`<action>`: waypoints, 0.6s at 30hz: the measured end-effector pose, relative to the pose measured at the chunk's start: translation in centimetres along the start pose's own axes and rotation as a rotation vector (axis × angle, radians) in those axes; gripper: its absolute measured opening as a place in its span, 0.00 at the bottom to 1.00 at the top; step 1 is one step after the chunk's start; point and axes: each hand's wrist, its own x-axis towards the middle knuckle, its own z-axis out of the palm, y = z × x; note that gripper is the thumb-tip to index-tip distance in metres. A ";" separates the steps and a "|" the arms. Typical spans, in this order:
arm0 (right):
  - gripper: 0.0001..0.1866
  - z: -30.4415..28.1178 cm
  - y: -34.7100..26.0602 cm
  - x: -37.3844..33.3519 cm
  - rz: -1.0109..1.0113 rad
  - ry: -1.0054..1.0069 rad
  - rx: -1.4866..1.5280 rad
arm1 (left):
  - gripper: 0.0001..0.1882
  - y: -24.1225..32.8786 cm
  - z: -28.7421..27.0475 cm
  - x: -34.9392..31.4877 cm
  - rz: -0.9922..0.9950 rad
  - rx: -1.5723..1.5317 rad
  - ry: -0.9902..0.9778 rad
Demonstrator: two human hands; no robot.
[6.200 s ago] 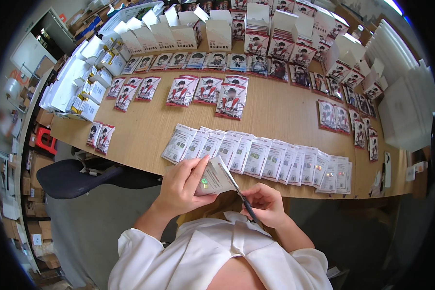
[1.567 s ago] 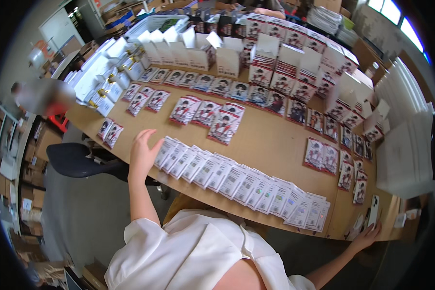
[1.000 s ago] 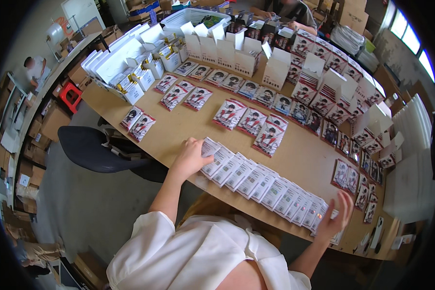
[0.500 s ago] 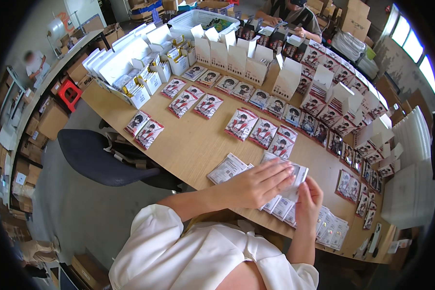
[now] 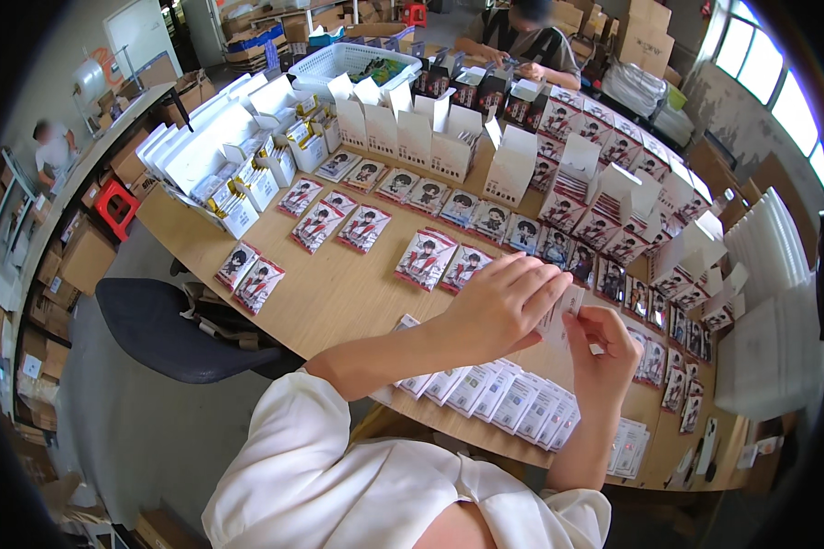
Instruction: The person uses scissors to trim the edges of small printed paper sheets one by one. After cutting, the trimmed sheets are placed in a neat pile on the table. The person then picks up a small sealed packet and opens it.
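A flat whitish packet point(image 5: 572, 299) is held up on edge between my two hands over the table. The back of my left hand point(image 5: 508, 306) hides most of it, with the fingers closed along its far side. My right hand point(image 5: 606, 343) pinches its right edge between thumb and fingers. Below them, a fanned row of white packets point(image 5: 513, 403), backs up, lies along the near table edge. Red-and-white packets point(image 5: 426, 258) printed with a cartoon figure lie just beyond my left hand. Further illustrated packets point(image 5: 554, 245) form a long row past both hands.
Open white boxes point(image 5: 508, 165) stand behind the rows, and a white tray of filled boxes point(image 5: 238, 215) is at left. A pale blue basket point(image 5: 316, 69) sits at the back near a seated person point(image 5: 526, 46). A dark chair point(image 5: 169, 329) stands at the near left edge.
Both hands have lifted the packet farther from me and turned it more on edge. The fanned row beneath now shows more fully. The whole view has shifted slightly.
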 end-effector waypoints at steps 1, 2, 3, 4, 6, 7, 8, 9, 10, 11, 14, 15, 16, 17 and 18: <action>0.05 0.1 0.1 0.1 0.015 0.002 -0.003 | 0.35 -0.1 0.2 0.0 0.009 0.016 0.014; 0.05 0.1 0.1 0.3 -0.002 0.006 -0.029 | 0.33 -0.4 0.9 0.0 0.048 0.078 0.066; 0.05 0.1 0.2 0.3 -0.011 0.006 -0.049 | 0.32 -0.4 0.9 0.0 0.053 0.073 0.066; 0.05 0.2 0.3 0.4 -0.020 0.006 -0.069 | 0.32 -0.6 0.8 0.1 0.058 0.068 0.065; 0.05 0.0 -0.2 0.7 -0.004 -0.011 -0.062 | 0.31 -0.8 1.0 0.0 0.080 0.108 0.083; 0.05 -0.2 -0.3 0.9 0.002 -0.017 -0.064 | 0.29 -0.8 1.2 0.1 0.082 0.101 0.105; 0.04 -0.3 -0.2 1.0 0.023 -0.017 -0.049 | 0.28 -0.9 1.3 0.3 0.086 0.093 0.126; 0.04 -0.6 0.0 1.0 0.024 -0.014 -0.050 | 0.27 -0.9 1.7 0.8 0.099 0.085 0.148; 0.04 -0.8 0.2 1.0 0.027 -0.008 -0.051 | 0.29 -1.0 1.7 0.9 0.096 0.097 0.121; 0.03 -0.9 0.3 0.9 0.029 0.001 -0.053 | 0.32 -1.1 1.3 0.7 0.097 0.108 0.094; 0.04 -0.3 0.4 1.6 0.025 -0.069 0.014 | 0.36 -2.0 0.5 0.5 0.051 0.104 0.019; 0.05 -0.5 0.4 1.9 -0.004 -0.091 0.041 | 0.36 -2.3 0.2 0.9 0.030 0.046 0.022; 0.06 -0.6 0.4 2.2 -0.051 -0.106 0.010 | 0.34 -2.4 0.1 1.4 0.020 0.012 0.043; 0.06 -0.8 0.6 2.3 -0.039 -0.107 0.032 | 0.33 -2.5 0.4 1.6 0.026 -0.005 0.040; 0.07 -0.8 0.8 2.2 -0.049 -0.098 0.050 | 0.33 -2.3 0.5 1.7 0.017 -0.028 0.031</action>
